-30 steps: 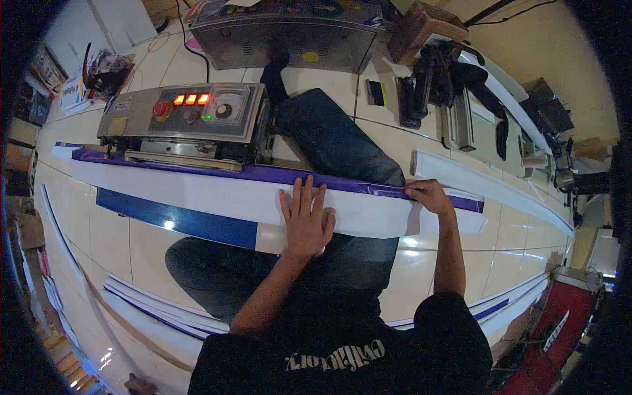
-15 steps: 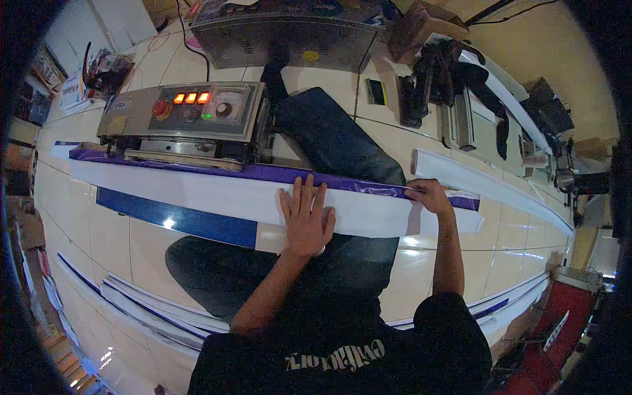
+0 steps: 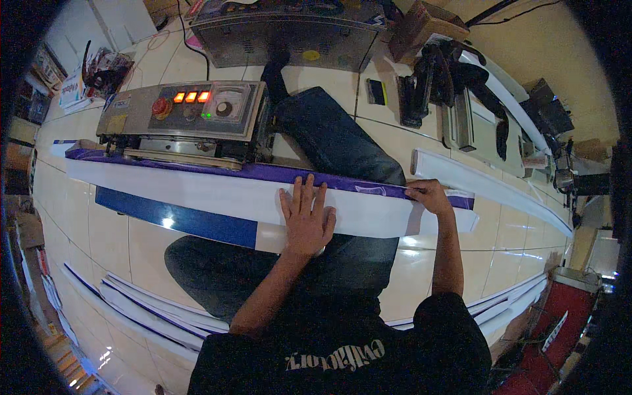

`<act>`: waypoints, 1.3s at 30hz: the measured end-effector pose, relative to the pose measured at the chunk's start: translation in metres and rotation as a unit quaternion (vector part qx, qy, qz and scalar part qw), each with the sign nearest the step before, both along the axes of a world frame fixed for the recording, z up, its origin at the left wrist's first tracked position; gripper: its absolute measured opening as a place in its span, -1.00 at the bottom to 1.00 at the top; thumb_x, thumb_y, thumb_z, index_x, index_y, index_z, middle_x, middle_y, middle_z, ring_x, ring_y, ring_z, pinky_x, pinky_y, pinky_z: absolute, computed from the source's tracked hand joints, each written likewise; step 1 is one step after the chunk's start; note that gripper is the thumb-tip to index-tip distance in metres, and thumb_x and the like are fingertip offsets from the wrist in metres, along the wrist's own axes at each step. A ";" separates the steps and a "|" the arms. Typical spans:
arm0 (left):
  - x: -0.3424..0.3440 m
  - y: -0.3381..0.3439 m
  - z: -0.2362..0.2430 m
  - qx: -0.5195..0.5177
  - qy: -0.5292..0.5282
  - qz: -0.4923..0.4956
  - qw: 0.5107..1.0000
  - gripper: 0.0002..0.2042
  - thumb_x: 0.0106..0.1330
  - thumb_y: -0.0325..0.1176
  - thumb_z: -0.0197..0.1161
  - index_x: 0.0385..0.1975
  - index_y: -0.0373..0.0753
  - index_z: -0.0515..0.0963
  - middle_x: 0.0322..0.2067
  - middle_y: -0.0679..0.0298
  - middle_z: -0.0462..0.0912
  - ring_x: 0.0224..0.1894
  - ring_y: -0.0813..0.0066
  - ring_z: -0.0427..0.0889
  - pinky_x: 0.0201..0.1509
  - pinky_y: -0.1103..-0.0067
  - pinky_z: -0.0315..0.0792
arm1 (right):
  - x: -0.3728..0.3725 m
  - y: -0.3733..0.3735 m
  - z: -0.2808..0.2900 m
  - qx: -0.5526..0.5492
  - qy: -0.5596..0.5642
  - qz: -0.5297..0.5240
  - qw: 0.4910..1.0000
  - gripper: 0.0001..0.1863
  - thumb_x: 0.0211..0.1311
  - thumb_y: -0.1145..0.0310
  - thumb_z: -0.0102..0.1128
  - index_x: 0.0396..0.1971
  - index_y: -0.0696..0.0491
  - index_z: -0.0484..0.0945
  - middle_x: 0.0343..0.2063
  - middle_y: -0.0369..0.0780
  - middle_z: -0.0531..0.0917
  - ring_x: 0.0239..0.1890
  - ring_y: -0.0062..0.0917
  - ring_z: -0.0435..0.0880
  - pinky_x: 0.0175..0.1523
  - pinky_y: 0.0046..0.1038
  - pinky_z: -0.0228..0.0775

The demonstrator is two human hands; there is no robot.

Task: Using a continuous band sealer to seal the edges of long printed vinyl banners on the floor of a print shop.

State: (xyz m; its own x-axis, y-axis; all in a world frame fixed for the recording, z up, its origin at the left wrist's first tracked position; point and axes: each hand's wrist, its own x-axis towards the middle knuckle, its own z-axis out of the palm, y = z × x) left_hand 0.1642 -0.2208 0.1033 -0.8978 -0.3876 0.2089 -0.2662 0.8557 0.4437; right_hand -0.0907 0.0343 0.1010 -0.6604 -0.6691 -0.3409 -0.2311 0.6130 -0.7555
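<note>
A long folded sheet (image 3: 230,197), white with a purple edge band (image 3: 283,174), stretches across in front of me over my legs. My left hand (image 3: 307,220) lies flat on its white part, fingers stretched out toward the purple band. Farther right, my right hand (image 3: 429,196) pinches the purple edge between thumb and fingers. The left stretch of that edge runs along the front of a band sealing machine (image 3: 184,118), which has a red knob, lit orange switches and a dial. Part of the edge is hidden under the machine.
A blue panel (image 3: 178,217) lies below the sheet at left. Behind stand a metal-cased machine (image 3: 289,46) and a cardboard box (image 3: 428,29). A white roll (image 3: 487,187) lies at right, near black equipment (image 3: 454,79). More folded strips (image 3: 158,306) rest on the tiled floor.
The folded sheet has slid slightly to the left along the sealing machine. Both my hands stay in nearly the same places.
</note>
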 end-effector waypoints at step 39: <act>0.001 0.000 -0.001 0.001 0.004 0.003 1.000 -0.45 0.31 -0.12 0.08 0.24 -0.29 0.33 0.37 -0.05 0.07 0.45 -0.07 -0.10 0.39 -0.15 -0.35 | -0.001 -0.005 -0.002 -0.011 -0.011 0.012 1.000 -0.76 0.13 0.30 0.37 -0.31 0.16 0.68 -0.36 -0.18 0.72 -0.30 -0.54 0.64 -0.12 -0.43 0.48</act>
